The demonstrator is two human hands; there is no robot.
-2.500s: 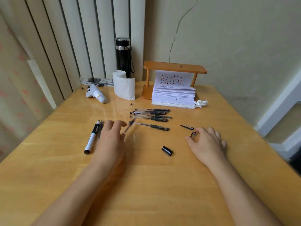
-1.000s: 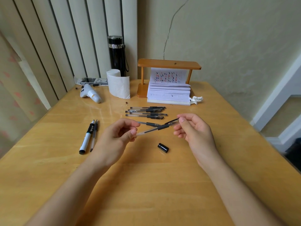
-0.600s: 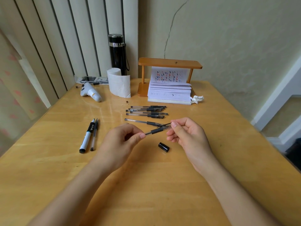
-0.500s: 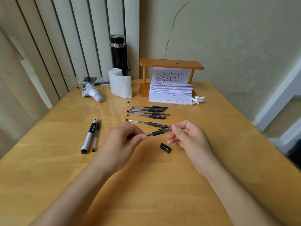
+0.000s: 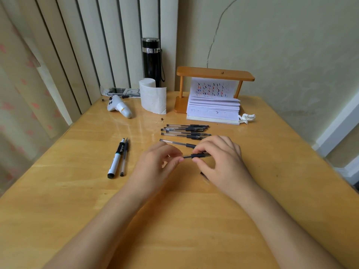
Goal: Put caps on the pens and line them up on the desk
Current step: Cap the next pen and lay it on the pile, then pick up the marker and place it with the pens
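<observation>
My left hand [image 5: 155,164] and my right hand [image 5: 221,160] both grip one clear gel pen [image 5: 196,156], held level just above the desk [image 5: 174,220]. The left pinches its tail end; the right closes over its black grip and tip end, hiding the cap there. Behind the hands lies a single pen [image 5: 174,143], and farther back a row of several pens [image 5: 186,130]. A white marker [image 5: 116,159] and a slim pen [image 5: 124,158] lie side by side at the left. A black marker cap [image 5: 203,174] peeks out under my right hand.
At the back stand a black flask [image 5: 151,61], a paper roll [image 5: 152,98], a wooden stand [image 5: 213,73] over a paper stack [image 5: 212,109], a white handheld device [image 5: 119,108] and a crumpled tissue [image 5: 246,117]. The desk's right edge runs close to the wall.
My hands have drawn closer together on the held pen, which has turned level. My right hand now covers its front end and most of the black marker cap.
</observation>
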